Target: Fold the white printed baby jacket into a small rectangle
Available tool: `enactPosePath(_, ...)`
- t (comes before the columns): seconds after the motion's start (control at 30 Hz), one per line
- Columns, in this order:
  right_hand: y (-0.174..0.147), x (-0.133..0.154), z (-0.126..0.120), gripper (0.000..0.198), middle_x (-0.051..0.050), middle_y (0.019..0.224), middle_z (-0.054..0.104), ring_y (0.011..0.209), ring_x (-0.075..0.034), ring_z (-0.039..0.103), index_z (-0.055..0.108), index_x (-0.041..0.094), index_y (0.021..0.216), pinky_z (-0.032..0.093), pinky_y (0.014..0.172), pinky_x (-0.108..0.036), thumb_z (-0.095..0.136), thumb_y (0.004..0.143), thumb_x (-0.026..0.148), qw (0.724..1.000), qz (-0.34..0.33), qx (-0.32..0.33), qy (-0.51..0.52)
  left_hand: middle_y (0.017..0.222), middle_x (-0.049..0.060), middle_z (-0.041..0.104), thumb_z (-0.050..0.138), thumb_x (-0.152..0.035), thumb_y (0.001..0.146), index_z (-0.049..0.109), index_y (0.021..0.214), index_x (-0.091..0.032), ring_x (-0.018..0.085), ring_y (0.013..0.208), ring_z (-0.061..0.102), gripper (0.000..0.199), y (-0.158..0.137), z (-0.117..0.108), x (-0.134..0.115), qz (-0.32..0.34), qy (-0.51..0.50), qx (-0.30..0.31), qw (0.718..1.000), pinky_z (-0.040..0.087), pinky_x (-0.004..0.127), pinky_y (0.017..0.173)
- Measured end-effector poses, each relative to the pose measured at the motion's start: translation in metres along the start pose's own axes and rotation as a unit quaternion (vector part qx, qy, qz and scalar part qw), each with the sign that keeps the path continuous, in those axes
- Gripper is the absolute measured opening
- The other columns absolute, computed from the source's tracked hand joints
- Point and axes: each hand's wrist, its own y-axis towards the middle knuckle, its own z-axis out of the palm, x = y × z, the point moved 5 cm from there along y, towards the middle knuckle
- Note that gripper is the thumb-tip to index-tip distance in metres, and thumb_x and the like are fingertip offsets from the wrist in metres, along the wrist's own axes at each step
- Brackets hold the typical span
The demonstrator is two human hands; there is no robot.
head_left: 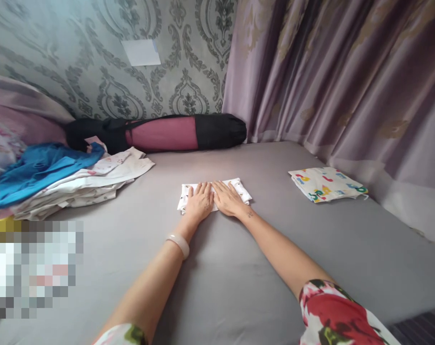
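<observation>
Both my hands press flat on a folded white cloth (243, 191) with small dark marks, which lies on the grey bed sheet. My left hand (200, 200) covers its left half, fingers stretched away from me, a pale bangle on that wrist. Over the right half rests my right hand (227, 197), its fingers also laid out straight, the two hands almost touching at the middle. Only the cloth's edges show around them. Whether it is a garment I cannot tell.
At left lies a pile of pale folded clothes (84, 191) with a blue garment (48, 167) on top. A printed folded cloth (327, 184) sits to the right. Along the wall stretches a black and maroon long bag (163, 134). Purple curtains (311, 72) hang at right.
</observation>
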Motion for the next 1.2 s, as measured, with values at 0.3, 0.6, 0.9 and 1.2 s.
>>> enactPosePath(0.3, 0.0, -0.002, 0.002, 0.057, -0.015, 0.155, 0.036, 0.145, -0.024, 0.028, 0.036, 0.005, 0.149, 0.011, 0.12, -0.042, 0.026, 0.098, 0.028, 1.0, 0.028, -0.006, -0.009, 0.152, 0.014, 0.041, 0.024, -0.035, 0.1, 0.041, 0.146, -0.015, 0.027, 0.143, 0.034, 0.053, 0.002, 0.005, 0.003, -0.026, 0.005, -0.01, 1.0, 0.023, 0.051, 0.117)
enactPosePath(0.6, -0.006, -0.018, 0.002, 0.06, -0.018, 0.157, 0.031, 0.147, -0.027, 0.022, 0.036, 0.001, 0.148, 0.011, 0.12, -0.042, 0.025, 0.1, 0.035, 0.994, 0.108, -0.019, -0.027, 0.149, 0.021, 0.043, 0.026, -0.047, 0.098, 0.043, 0.143, -0.005, 0.032, 0.142, 0.035, 0.063, -0.003, 0.002, 0.015, -0.076, 0.016, -0.031, 0.997, 0.023, 0.049, 0.118)
enactPosePath(0.9, -0.014, -0.036, -0.012, 0.057, -0.016, 0.158, 0.027, 0.148, -0.027, 0.019, 0.036, 0.005, 0.149, 0.013, 0.12, -0.046, 0.025, 0.1, 0.032, 0.985, 0.173, -0.006, -0.03, 0.15, 0.018, 0.043, 0.023, -0.039, 0.099, 0.046, 0.142, -0.011, 0.032, 0.143, 0.033, 0.056, -0.008, -0.001, 0.035, -0.124, 0.012, -0.037, 0.992, 0.023, 0.056, 0.117)
enactPosePath(1.2, -0.019, -0.055, -0.016, 0.06, -0.018, 0.159, 0.023, 0.147, -0.029, 0.022, 0.03, 0.001, 0.15, 0.016, 0.119, -0.046, 0.024, 0.098, 0.031, 0.977, 0.209, -0.014, -0.03, 0.154, 0.012, 0.038, 0.024, -0.038, 0.099, 0.045, 0.144, -0.016, 0.03, 0.146, 0.028, 0.054, -0.011, -0.009, 0.06, -0.157, -0.032, -0.023, 0.987, 0.021, 0.059, 0.117)
